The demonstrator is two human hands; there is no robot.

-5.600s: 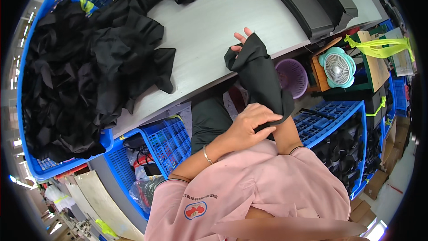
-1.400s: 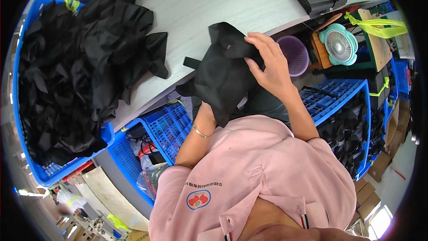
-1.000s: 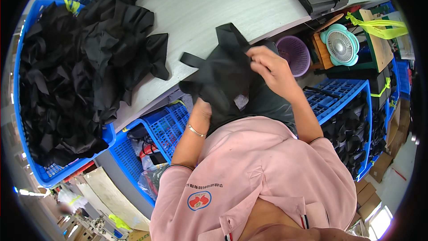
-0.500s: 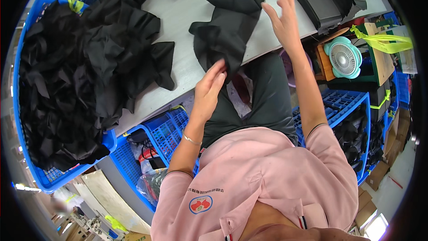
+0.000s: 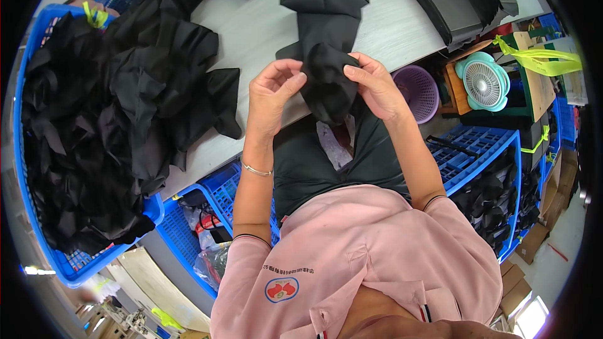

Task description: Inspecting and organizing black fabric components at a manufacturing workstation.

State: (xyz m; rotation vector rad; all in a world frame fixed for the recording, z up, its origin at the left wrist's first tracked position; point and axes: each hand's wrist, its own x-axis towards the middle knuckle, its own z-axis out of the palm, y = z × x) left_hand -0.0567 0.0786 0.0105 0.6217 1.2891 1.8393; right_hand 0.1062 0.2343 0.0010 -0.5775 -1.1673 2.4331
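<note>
A black fabric piece [image 5: 330, 31] lies over the front edge of the table, its far end folded into a wide band and its near end bunched and hanging over my lap. My left hand [image 5: 270, 91] pinches the fabric's left edge between thumb and fingers. On the opposite edge, the thumb and forefinger of my right hand [image 5: 380, 88] are closed on the same piece. Left of it, a large heap of black fabric pieces [image 5: 157, 81] spreads over the table and into a blue basket [image 5: 30, 144].
Dark flat panels [image 5: 433, 0] are stacked at the table's far right. A purple basket [image 5: 419, 94] and a turquoise fan [image 5: 483, 81] stand to the right. Blue crates [image 5: 471, 157] flank my legs, the left crate [image 5: 182, 232] holding bags.
My right hand has come down from the fabric's far corner to its near right edge. My left hand has shifted up and left. The piece now lies straighter, and the purple basket shows more.
</note>
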